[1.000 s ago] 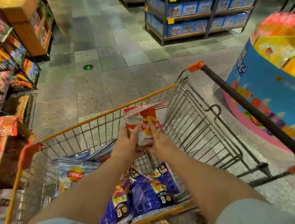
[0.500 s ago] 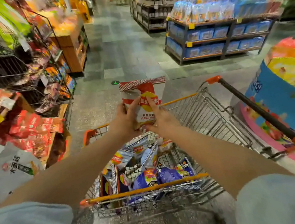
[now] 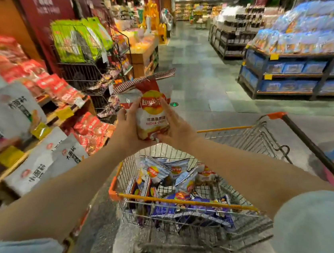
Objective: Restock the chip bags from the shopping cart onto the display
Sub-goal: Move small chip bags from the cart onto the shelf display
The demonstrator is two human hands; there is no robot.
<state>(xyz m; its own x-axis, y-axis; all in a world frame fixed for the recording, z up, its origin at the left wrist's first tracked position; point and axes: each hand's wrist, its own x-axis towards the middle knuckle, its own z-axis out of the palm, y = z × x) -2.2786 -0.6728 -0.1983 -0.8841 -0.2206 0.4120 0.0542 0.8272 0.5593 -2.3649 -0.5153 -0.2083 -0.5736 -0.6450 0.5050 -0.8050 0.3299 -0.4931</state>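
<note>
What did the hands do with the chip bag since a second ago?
Both hands, left hand and right hand, lifted the red-and-white chip bag up out of the shopping cart, and it is now raised high above the cart. Both hands kept hold of the bag throughout. The other chip bags remained in the cart.

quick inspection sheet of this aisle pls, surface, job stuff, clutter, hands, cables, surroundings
surface: grey tiled floor, nothing lying on it nearby
job's things: red-and-white chip bag held above the shopping cart; more chip bags piled in the cart
clutter: nothing seen
hands: left hand and right hand both grip the raised bag
cables: nothing seen
surroundings: snack shelves on the left, blue-packaged shelves on the right
</note>
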